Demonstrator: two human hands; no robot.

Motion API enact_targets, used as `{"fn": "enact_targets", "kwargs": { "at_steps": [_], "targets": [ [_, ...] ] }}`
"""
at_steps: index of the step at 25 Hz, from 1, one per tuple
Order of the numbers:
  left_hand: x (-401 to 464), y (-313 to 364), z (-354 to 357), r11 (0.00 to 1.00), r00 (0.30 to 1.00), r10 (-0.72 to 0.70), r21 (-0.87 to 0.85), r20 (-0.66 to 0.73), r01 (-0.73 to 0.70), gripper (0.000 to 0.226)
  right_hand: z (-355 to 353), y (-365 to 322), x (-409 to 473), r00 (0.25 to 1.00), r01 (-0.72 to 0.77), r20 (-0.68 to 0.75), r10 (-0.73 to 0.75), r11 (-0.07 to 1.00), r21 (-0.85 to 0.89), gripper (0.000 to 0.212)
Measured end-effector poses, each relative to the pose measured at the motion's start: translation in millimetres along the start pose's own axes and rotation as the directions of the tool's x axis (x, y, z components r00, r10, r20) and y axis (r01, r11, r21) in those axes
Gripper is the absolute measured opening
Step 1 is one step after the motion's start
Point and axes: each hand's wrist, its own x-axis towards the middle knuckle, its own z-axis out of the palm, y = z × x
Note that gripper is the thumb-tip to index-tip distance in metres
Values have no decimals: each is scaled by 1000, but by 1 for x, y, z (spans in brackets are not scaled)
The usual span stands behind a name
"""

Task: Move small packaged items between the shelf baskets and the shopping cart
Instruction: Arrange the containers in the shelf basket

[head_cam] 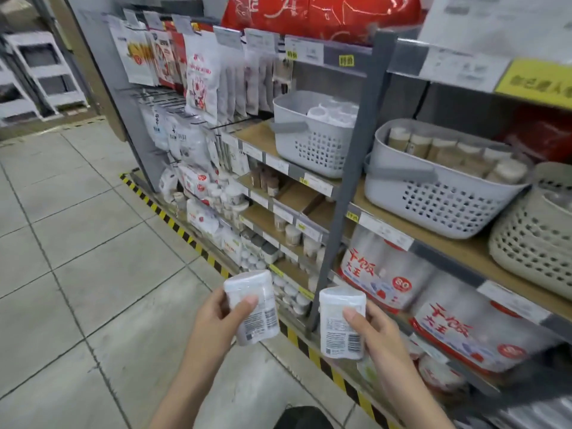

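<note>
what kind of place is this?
Most likely a retail store aisle: price tags line the shelf edges, packets hang on pegs, and grey baskets of stock sit on the shelves. Each hand holds a small white pack.

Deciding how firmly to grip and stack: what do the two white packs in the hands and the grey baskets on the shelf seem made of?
Left pack and right pack: probably glossy clear film over white contents; printed labels show. Grey baskets: likely matte moulded plastic, with perforated walls.
</note>
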Motion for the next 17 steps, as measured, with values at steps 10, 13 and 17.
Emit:
{"fn": "enact_targets", "kwargs": {
  "at_steps": [10,13,17],
  "targets": [
    [193,77,-16,998,998,58,-25,-2,-58,41,72,-88,176,992,104,80,-102,994,-28,17],
    [251,90,-27,998,999,44,-44,15,-44,40,88,-105,212,988,148,46,-148,989,-2,26],
    [344,117,-28,996,987,81,-49,139,-75,43,109,-120,264,978,187,-104,-182,981,50,44]
  ]
}}
